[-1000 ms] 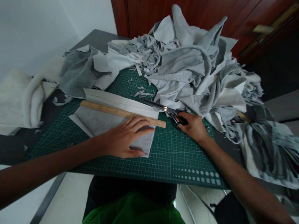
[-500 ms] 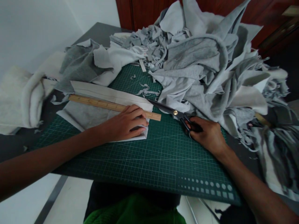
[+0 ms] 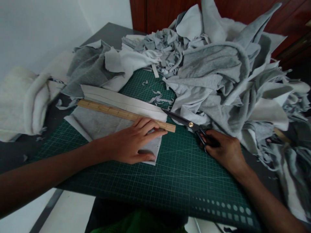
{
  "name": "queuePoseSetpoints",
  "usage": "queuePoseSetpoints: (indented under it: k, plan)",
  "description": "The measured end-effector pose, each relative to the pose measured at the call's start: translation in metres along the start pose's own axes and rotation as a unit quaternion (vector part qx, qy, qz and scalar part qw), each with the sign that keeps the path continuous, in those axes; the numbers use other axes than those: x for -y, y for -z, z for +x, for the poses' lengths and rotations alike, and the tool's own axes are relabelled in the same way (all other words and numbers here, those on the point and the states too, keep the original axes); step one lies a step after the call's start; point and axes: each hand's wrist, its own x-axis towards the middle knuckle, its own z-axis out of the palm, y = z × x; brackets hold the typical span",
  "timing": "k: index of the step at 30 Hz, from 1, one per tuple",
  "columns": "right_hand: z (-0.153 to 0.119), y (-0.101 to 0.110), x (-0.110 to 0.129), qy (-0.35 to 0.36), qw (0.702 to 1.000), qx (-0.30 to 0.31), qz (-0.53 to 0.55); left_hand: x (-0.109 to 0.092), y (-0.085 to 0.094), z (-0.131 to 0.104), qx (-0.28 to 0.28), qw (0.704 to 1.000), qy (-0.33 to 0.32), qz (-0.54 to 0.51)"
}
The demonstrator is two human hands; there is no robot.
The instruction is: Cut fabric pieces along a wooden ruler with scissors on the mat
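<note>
My left hand [image 3: 138, 140] lies with fingers stretched and thumb apart on the grey fabric [image 3: 102, 123], its fingertips at the edge of a wooden ruler [image 3: 109, 111]. The ruler runs slantwise across the fabric. Beyond it extends a pale fabric strip [image 3: 126, 102] with a thin line drawn along it. My right hand [image 3: 225, 150] is closed around the handles of black fabric scissors [image 3: 179, 119]. The blades look together, and their tip points left at the right end of the pale strip.
A green cutting mat [image 3: 179, 174] with a grid covers the table's front. Heaped grey fabric [image 3: 218, 64] rises at back right. Small scraps [image 3: 160, 98] lie behind the strip. A cream fleecy bundle [image 3: 31, 100] sits at left, near folded grey cloth [image 3: 89, 64].
My left hand has spread its fingers, and the near right corner of the grey fabric now lies flatter and closer to me. The view has shifted slightly; my right hand still holds the scissors.
</note>
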Motion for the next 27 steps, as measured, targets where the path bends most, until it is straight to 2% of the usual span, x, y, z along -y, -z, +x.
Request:
queuePoseSetpoints:
  k: [4,12,16,21,27]
  plan:
    - [0.002,0.001,0.001,0.008,1.000,0.004,-0.005,0.006,0.001,-0.002,0.006,1.000,-0.004,0.008]
    - [0.005,-0.001,0.002,0.023,0.999,-0.025,0.023,0.030,0.007,0.002,-0.025,0.998,0.031,0.045]
    - [0.007,-0.002,0.000,0.026,0.998,-0.020,0.044,0.045,0.015,0.001,-0.068,0.992,0.081,0.071]
    - [0.005,-0.007,-0.004,0.005,0.997,-0.005,0.071,0.066,0.018,-0.004,-0.133,0.970,0.157,0.128]
    - [0.004,-0.013,-0.009,-0.010,0.997,-0.001,0.076,0.071,0.016,-0.005,-0.104,0.965,0.171,0.166]
